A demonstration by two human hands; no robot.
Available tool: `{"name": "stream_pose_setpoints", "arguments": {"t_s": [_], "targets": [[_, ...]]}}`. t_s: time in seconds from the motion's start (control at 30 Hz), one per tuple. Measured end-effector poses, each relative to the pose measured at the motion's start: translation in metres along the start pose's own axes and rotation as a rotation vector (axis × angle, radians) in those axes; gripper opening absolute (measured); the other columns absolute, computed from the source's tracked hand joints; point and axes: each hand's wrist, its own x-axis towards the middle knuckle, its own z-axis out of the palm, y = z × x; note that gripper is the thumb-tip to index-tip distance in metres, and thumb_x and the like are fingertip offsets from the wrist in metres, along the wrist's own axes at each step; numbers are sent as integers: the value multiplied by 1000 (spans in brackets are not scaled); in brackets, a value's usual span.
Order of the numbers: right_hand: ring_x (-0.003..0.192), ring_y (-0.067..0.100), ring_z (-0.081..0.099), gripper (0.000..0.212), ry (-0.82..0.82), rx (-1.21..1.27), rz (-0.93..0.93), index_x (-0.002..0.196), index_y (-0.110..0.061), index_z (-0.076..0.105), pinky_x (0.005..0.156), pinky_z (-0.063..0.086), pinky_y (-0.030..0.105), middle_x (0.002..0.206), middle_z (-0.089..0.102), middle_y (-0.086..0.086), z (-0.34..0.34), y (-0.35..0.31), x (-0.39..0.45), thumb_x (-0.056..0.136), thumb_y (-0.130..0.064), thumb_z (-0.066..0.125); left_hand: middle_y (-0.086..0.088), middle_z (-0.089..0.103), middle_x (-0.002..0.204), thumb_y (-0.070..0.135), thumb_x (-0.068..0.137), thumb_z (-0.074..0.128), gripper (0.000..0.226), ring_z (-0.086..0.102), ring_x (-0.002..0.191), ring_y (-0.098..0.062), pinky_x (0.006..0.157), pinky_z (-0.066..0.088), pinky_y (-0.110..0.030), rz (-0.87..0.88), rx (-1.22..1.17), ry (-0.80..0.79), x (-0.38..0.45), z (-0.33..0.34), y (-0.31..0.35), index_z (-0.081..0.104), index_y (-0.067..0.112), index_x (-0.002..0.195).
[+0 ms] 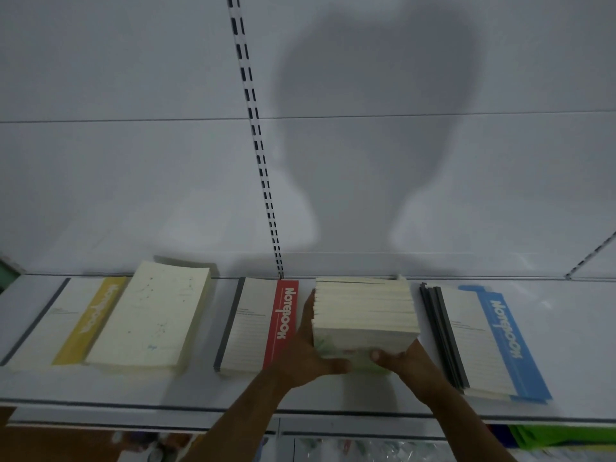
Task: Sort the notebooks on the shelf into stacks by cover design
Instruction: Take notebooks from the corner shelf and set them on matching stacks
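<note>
A white shelf [333,400] against a white back panel carries five stacks of notebooks, and two hands hold the middle one.

The held stack [365,316] sits between the hands, toward the shelf's back edge and right of its middle; it shows cream page edges and a pale green cover at its near end. The left hand [308,348] lies flat along its left side, fingers straight, thumb hooked across the near end. The right hand [400,356] grips the near right corner, thumb on top. Both forearms reach up over the front edge. To the left lie a red-striped stack [258,325], a cream stack [153,315] and a yellow-striped stack [63,323]; to the right, a blue-striped stack [483,341].
</note>
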Motion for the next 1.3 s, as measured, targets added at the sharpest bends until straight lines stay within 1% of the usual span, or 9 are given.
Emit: {"name": "stream_pose_setpoints", "arguments": {"t_s": [0.1,0.2,0.37,0.53,0.73,0.9,1.03,1.17,1.3], "targets": [[119,20,55,108,92,45,-59,142,-7,28,94,51,41,134,53,8,-1,-14,1,56,-49,78,3,33,148,57,63,74,119,37,137,-7,103,45,-22,81,-112,52,0,-1,20,8,10,150],[135,13,41,115,190,199,-91,151,-26,16,108,37,38,151,35,-7,9,-33,7,61,-87,51,17,40,147,88,61,48,101,38,137,-6,109,37,-29,25,-354,170,4,8,40,26,36,145],[127,17,47,85,342,245,-58,131,-51,45,108,33,45,141,49,-7,24,-46,13,58,-93,41,10,59,133,69,85,16,69,51,127,-16,114,31,-49,-118,-485,347,18,17,52,55,36,131],[122,24,51,39,414,264,-61,127,-44,54,101,42,46,133,57,0,25,-48,14,98,-52,30,5,57,135,52,91,37,47,54,123,-19,105,43,-49,-102,-419,365,17,19,46,56,34,131],[107,25,59,45,496,304,-93,118,-32,59,89,48,43,109,67,1,33,-49,15,92,-58,33,-2,63,127,62,90,35,58,58,120,-23,104,42,-54,-55,-403,400,14,20,46,58,26,130],[99,33,59,100,618,326,-129,104,-19,61,88,46,44,103,63,19,45,-53,18,41,-96,50,6,62,127,76,72,55,83,58,120,-16,91,54,-38,117,-300,303,-2,20,20,45,20,133],[92,34,60,94,657,325,-180,95,-12,63,85,48,44,95,61,24,43,-52,25,49,-93,50,5,54,131,42,63,82,92,52,123,-4,90,49,-15,140,-16,175,2,9,7,36,14,137],[84,23,65,60,695,376,-109,77,-27,73,81,49,41,79,71,2,37,-53,42,92,-61,26,13,63,118,44,51,87,92,59,111,0,83,51,-14,43,79,198,17,0,4,47,23,132],[116,30,56,73,665,281,138,110,-22,66,105,41,43,113,66,7,20,-78,63,93,-66,10,2,71,109,47,63,84,63,70,95,-9,77,58,-27,-67,39,232,42,-2,21,61,24,116]]}}
